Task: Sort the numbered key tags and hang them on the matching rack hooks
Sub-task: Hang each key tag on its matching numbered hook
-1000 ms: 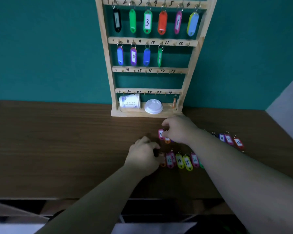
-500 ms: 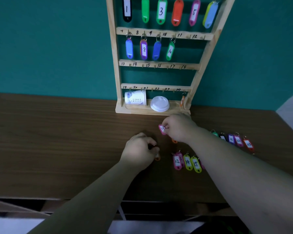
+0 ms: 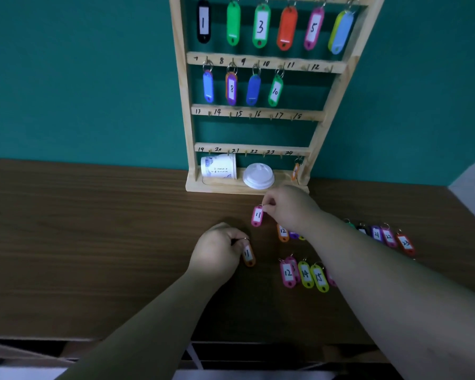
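right hand (image 3: pixel 291 208): grip is pinching the ring of a pink tag 11 (image 3: pixel 257 216), holding it just above the desk (image 3: pixel 93 242), in front of the rack base.
left hand (image 3: pixel 217 250): grip is closing on the ring of an orange tag 11 (image 3: pixel 248 255); tag is hanging beside the fingers, low over the desk.
rack (image 3: pixel 258 111): wooden, is standing against the teal wall; tags are hanging on hooks 1–10, hooks 11 through 23 are sitting bare, one small orange tag (image 3: pixel 295 171) at hook 24.
loose tags: pink 12 (image 3: pixel 287 274), yellow 14 (image 3: pixel 305 274), yellow 15 (image 3: pixel 319 277) are lying in a row near the right forearm; more are lying right of the arm.
rack base: a paper cup (image 3: pixel 219 166) is lying on its side, a white lid (image 3: pixel 258 176) beside it.
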